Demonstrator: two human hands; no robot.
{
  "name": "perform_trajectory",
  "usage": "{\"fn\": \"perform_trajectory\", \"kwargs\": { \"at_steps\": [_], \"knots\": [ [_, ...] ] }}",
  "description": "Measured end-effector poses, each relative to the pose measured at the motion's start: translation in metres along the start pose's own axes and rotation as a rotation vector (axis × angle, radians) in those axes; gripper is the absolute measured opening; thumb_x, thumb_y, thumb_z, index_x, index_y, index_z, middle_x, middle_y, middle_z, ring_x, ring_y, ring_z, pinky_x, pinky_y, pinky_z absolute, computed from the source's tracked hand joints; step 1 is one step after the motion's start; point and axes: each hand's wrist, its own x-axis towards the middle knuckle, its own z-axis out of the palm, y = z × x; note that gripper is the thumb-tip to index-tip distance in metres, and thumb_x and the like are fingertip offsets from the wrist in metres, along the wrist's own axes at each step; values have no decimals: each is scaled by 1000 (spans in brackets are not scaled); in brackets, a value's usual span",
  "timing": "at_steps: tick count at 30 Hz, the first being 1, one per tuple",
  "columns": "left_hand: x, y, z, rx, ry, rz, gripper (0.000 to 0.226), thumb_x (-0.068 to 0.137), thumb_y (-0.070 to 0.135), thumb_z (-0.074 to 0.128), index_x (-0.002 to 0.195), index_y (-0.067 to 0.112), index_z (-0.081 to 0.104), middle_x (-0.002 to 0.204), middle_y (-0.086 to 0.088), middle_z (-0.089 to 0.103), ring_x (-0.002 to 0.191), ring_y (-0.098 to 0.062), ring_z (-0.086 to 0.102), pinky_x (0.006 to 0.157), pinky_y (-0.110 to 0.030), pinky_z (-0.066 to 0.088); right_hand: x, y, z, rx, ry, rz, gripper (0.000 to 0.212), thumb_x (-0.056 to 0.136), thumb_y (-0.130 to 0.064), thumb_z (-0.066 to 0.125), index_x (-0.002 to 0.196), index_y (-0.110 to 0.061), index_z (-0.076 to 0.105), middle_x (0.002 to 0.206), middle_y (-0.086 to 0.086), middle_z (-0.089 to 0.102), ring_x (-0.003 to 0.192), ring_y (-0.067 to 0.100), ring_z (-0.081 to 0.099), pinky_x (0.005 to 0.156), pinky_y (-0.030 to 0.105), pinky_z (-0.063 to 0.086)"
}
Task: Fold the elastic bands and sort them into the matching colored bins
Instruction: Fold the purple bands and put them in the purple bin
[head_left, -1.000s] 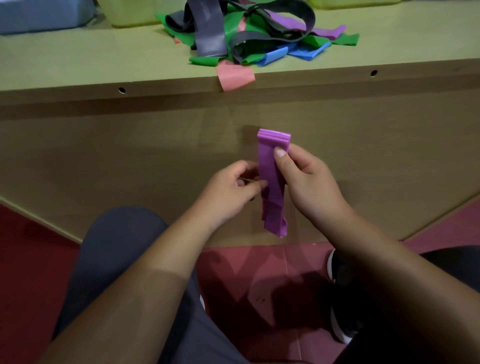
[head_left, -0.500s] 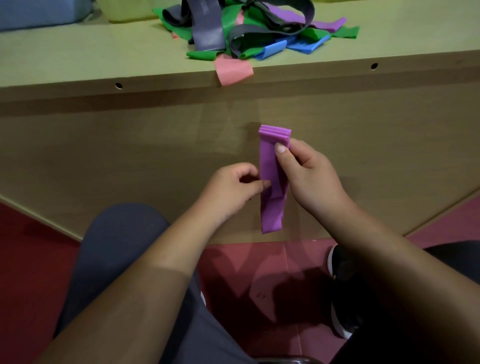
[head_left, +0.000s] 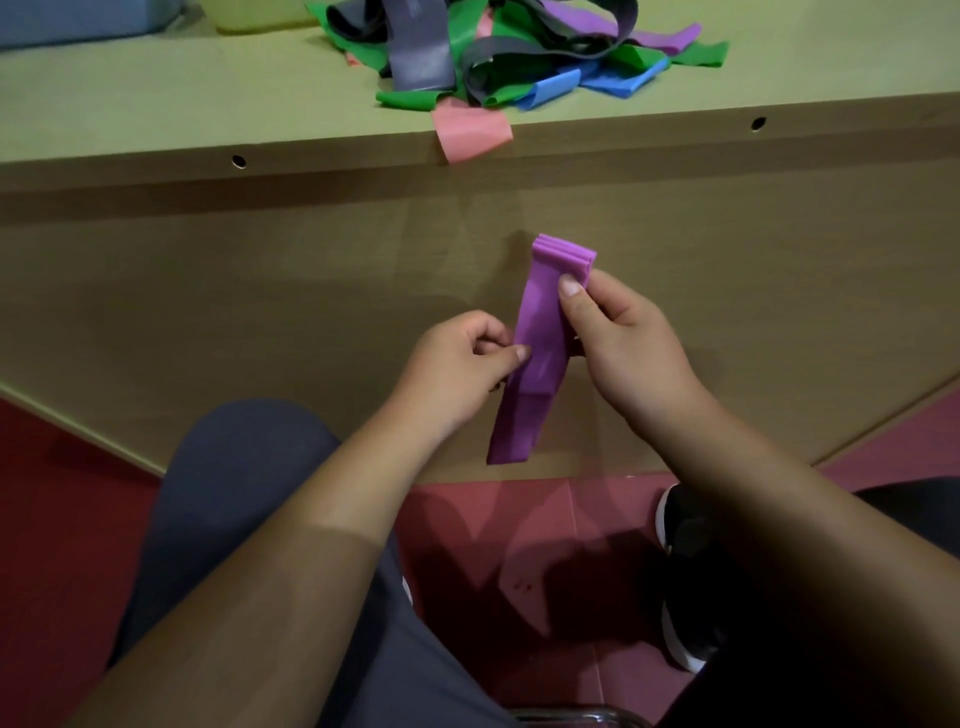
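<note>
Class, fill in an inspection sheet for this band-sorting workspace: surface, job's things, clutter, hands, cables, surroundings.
Surface: wooden table, two holes in its front edge.
Job's things: folded purple band held upright before the table; tangled pile of bands on top, pink band overhanging the edge; blue bin and yellow bin cropped, far left.
Clutter: nothing seen.
Hands: left hand pinches the band's middle; right hand pinches near its top fold.
Cables: nothing seen.
Surroundings: red floor, black shoe.
</note>
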Motion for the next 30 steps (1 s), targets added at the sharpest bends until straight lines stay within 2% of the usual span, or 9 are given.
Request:
{"fn": "perform_trajectory", "kwargs": {
  "at_steps": [3,5,7,10,15,18,23,27,30],
  "knots": [
    [1,-1,0,20,18,10,14,93,14,80,87,14,68,69,-1,61,63,-18,60,69,-44,58,0,0,0,1,6,7,24,108,-41,55,107,-29,76,88,-3,72,85,20,65,93,66,56],
    [1,0,0,25,19,14,15,93,14,80,86,15,67,71,-3,61,61,-17,59,63,-39,55,0,0,1,10,7,14,24,108,-40,55,108,-29,76,90,-6,73,89,15,66,95,65,56],
    [0,1,1,16,13,9,16,94,13,79,85,17,67,73,-4,61,60,-14,57,58,-30,52,1,0,1,27,13,25,24,108,-40,56,113,-29,77,99,2,78,95,16,69,98,65,56],
    [1,1,0,-13,-3,-4,13,95,14,77,88,17,67,75,-6,60,61,-15,54,55,-27,49,1,-1,0,39,21,36,26,108,-40,56,113,-26,77,107,12,78,95,18,69,97,65,56],
    [2,3,-4,-7,-19,17,13,98,16,74,89,20,65,70,0,57,57,-6,46,59,-29,39,2,-5,-4,45,37,55,26,112,-30,55,111,-15,76,102,19,76,85,19,68,86,57,60],
    [1,3,-3,-61,-38,17,12,94,24,75,91,19,65,72,-3,63,66,-13,49,63,-31,35,2,-8,-4,16,47,39,25,112,-28,54,110,-16,76,97,13,76,83,14,69,81,47,61],
    [2,3,-4,-51,-38,38,16,85,37,71,91,23,65,76,-5,66,72,-17,51,71,-36,37,2,-7,-6,-55,63,16,25,110,-37,55,106,-23,76,99,14,75,95,37,70,86,58,58],
    [3,0,-5,-18,-32,76,9,88,33,71,89,26,66,77,-2,64,72,-15,53,72,-35,41,2,-8,-5,-72,64,7,24,110,-34,56,108,-22,76,98,14,76,92,35,72,82,55,61],
    [4,-1,-4,7,-11,82,12,85,38,71,89,28,66,78,-1,63,72,-14,53,72,-37,43,2,-9,-5,-42,58,22,22,111,-31,56,110,-22,76,98,12,77,84,24,73,76,43,64]
  ]
}}
